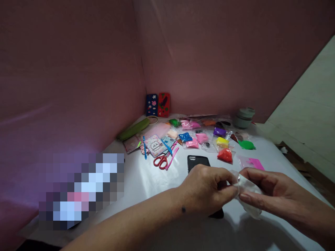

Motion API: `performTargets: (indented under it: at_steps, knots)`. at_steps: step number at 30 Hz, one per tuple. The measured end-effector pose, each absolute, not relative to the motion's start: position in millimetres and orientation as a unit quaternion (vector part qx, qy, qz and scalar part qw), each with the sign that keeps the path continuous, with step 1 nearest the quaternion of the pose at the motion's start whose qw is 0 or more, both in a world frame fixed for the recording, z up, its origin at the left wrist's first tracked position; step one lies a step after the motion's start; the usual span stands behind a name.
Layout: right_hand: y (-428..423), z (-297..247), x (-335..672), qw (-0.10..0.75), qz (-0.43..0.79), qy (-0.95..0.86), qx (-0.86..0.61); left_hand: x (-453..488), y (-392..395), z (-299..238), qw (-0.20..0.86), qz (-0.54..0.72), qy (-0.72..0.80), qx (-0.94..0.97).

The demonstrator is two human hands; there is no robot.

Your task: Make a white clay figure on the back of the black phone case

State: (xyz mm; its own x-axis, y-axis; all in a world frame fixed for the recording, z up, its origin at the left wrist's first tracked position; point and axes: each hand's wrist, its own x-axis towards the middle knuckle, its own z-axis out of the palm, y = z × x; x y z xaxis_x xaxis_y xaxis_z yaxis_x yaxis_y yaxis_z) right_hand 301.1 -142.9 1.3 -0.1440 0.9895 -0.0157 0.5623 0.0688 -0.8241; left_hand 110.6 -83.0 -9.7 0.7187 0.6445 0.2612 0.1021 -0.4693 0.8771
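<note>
My left hand (206,190) and my right hand (272,193) meet over the near part of the white table (146,184). Both pinch a small clear plastic packet with white clay (247,195) between them; the left fingers grip its top edge, the right thumb and fingers wrap its body. A black phone case (197,161) lies flat just beyond and partly under my left hand. My fingers are closed on both hands.
Several small bags of coloured clay lie further back: red (225,154), yellow (222,141), green (246,144), purple (219,131), blue (185,136), pink (252,162). Red scissors (161,160), sticker cards (155,145), two decorated phone cases (158,104) against the pink wall, a grey cup (244,117).
</note>
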Motion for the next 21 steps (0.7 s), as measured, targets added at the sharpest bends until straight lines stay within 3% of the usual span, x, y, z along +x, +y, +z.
performTargets:
  at_steps: [10, 21]
  knots:
    - [-144.5, 6.9, 297.6, 0.304, 0.362, -0.648, -0.597, 109.7, -87.3, -3.0, 0.564, 0.281, 0.259, 0.732]
    - [-142.7, 7.9, 295.7, 0.322, 0.43, -0.592, -0.601, 108.8, -81.1, -7.2, 0.501, 0.304, 0.226, 0.778]
